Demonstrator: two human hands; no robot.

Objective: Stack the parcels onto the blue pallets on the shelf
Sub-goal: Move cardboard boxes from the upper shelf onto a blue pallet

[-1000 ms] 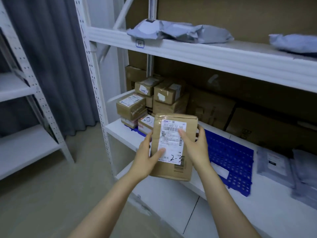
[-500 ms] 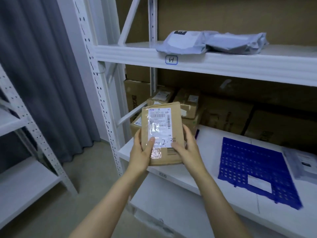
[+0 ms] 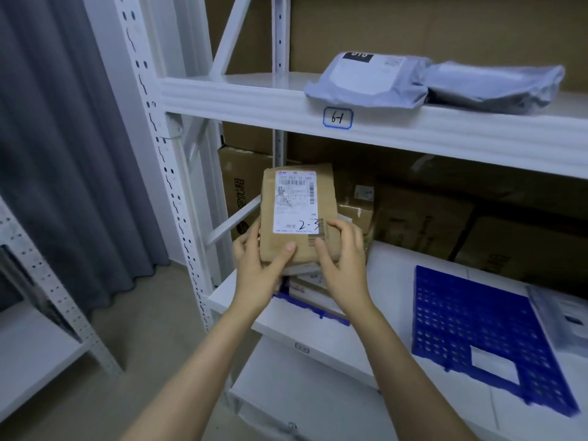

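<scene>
I hold one brown cardboard parcel with a white label (image 3: 296, 218) upright: my left grip (image 3: 254, 275) clasps its seven-o'clock corner, my right grip (image 3: 345, 265) its five-o'clock corner. Two blue perforated plastic pallets (image 3: 471, 329) lie on the white shelf (image 3: 391, 275) below.

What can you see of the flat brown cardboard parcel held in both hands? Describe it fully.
The flat brown cardboard parcel is creased, with a white printed shipping label bearing barcodes and a handwritten mark on its front. It stands upright, label facing the camera, before the stacked brown boxes. The left hand grips its lower left edge, thumb on the front; the right hand holds its lower right corner.
</scene>
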